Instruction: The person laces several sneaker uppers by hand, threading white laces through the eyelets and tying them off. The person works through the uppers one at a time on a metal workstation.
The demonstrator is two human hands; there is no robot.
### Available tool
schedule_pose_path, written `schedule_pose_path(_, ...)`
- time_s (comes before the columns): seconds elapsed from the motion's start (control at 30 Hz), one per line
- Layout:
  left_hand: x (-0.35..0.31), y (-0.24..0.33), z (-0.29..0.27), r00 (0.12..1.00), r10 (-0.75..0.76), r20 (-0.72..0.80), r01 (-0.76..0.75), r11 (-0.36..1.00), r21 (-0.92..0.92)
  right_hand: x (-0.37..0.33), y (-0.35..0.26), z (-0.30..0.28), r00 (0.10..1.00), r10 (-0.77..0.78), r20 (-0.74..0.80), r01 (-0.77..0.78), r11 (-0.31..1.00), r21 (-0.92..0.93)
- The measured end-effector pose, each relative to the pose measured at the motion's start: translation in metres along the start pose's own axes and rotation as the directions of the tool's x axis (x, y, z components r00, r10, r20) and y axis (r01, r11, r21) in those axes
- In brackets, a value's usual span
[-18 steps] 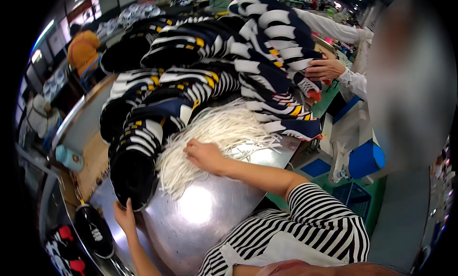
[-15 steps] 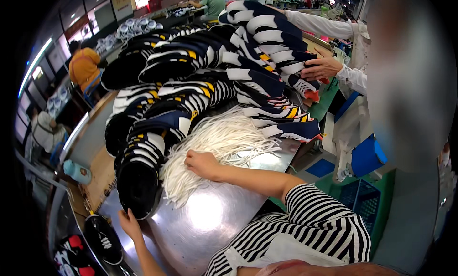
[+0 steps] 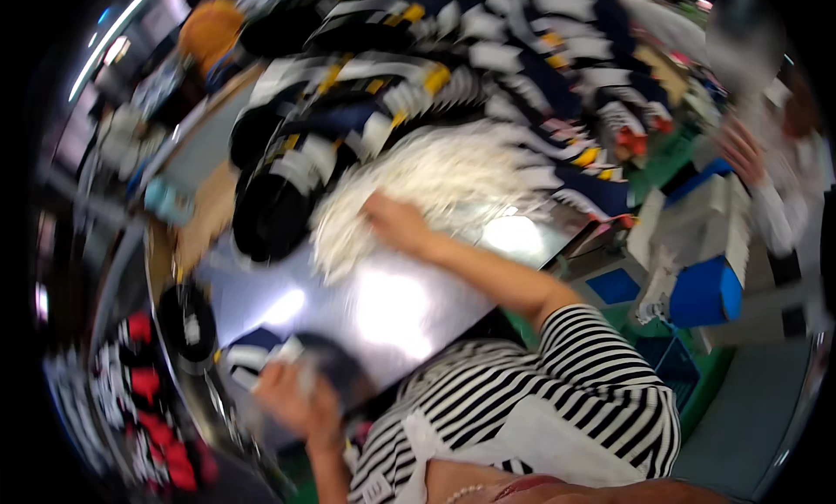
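One shoe (image 3: 252, 352) — seemingly in left hand (image 3: 298, 401)

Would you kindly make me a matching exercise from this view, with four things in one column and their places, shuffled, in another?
Things:
1. Right hand
2. Light-blue container
3. Left hand
4. Blue crate

Places:
A. At a navy-and-white shoe, near the person's body
B. Low down, to the right of the metal table
C. At the pile of white laces
D. Beside the tan board, on the left side of the view

Right pairs: 1-C; 2-D; 3-A; 4-B
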State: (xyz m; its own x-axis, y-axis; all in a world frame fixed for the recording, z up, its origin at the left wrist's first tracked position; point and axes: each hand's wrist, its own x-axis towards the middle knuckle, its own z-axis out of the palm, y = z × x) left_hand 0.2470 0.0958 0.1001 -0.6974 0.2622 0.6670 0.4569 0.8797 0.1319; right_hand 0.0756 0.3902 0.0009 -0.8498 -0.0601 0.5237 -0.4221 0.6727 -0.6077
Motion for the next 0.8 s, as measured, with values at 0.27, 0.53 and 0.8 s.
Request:
schedule_pose_path(0.27,-0.013,0.068,0.099,0.966,-0.154,0.208,0.208,0.940,-0.271,-0.046,-0.009,-0.072,0.975,0.214,0.063,-0.211,0.976,-0.048)
schedule_pose_path(0.53,0.015,0.037,0.064,0.977,-0.154,0.147,0.206,0.859,-0.469,-0.091,-0.035,-0.150,0.905,0.302,0.301,-0.257,0.949,-0.182)
schedule_pose_path(0.8,0.031,0.016,0.064,0.969,-0.148,0.199,0.237,0.791,-0.563,-0.099,-0.042,-0.137,0.908,0.157,0.388,-0.094,0.980,-0.177)
